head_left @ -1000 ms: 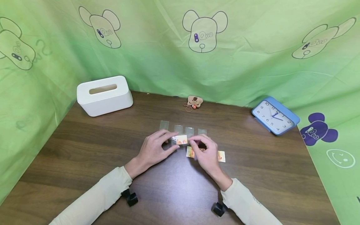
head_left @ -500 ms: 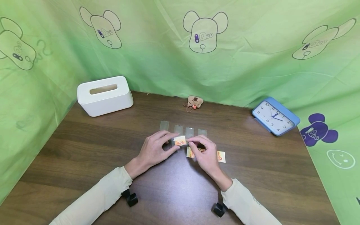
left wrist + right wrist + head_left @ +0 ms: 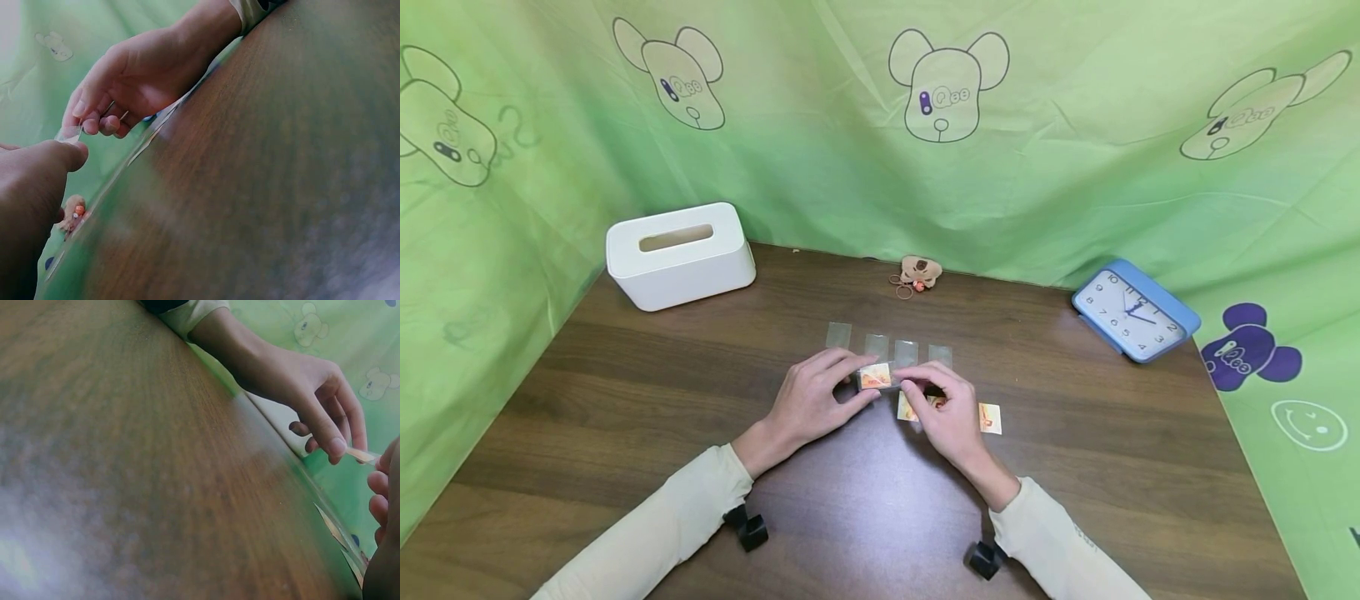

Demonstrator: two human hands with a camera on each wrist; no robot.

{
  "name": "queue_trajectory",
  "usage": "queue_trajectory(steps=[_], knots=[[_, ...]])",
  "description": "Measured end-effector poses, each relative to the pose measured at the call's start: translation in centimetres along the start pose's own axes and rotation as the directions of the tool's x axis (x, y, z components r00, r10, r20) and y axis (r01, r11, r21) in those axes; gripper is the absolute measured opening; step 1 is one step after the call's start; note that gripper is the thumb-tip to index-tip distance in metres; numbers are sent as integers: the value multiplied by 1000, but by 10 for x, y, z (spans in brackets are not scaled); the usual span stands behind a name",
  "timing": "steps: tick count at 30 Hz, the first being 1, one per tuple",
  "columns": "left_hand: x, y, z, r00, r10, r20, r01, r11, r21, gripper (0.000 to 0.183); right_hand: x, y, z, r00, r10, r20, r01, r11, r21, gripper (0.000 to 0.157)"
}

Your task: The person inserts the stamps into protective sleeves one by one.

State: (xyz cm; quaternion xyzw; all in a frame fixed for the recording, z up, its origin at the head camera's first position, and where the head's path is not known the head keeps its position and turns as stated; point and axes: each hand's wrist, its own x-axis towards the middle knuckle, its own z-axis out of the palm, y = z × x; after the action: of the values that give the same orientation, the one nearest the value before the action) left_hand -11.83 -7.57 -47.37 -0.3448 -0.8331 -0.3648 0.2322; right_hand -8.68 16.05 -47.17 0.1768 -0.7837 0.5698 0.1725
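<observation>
A small orange-and-white picture card [image 3: 876, 376] lies within a small clear plastic sleeve [image 3: 69, 133], raised off the table. My left hand [image 3: 808, 392] holds the sleeve between thumb and forefinger by its long edges. At its right end, my right hand [image 3: 951, 408] pinches it between thumb and forefinger; the exact contact is too small to make out. Below the right hand a yellowish picture card [image 3: 907, 407] and another card [image 3: 990, 418] lie on the table, with something similar partly covered by the fingers between them.
Several clear sleeves, such as the leftmost sleeve [image 3: 838, 335], lie in a row beyond the hands. A white tissue box [image 3: 681, 258] stands at the back left. A brown animal-head keyring [image 3: 920, 271] lies at the back edge, and a blue clock [image 3: 1137, 310] at the right.
The card has shifted left between the hands, its picture now sitting nearer the left fingers. My right hand has moved slightly left; my left hand stays in place.
</observation>
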Motion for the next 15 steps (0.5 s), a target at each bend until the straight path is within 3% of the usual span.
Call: queue_trajectory(steps=[8, 15], knots=[[0, 2, 0, 1000, -8, 15, 7, 1000, 15, 44, 0, 0, 0, 999, 46, 7, -46, 998, 35, 37], [0, 5, 1, 998, 32, 46, -33, 999, 19, 44, -1, 2, 1, 1000, 29, -4, -29, 998, 49, 35]])
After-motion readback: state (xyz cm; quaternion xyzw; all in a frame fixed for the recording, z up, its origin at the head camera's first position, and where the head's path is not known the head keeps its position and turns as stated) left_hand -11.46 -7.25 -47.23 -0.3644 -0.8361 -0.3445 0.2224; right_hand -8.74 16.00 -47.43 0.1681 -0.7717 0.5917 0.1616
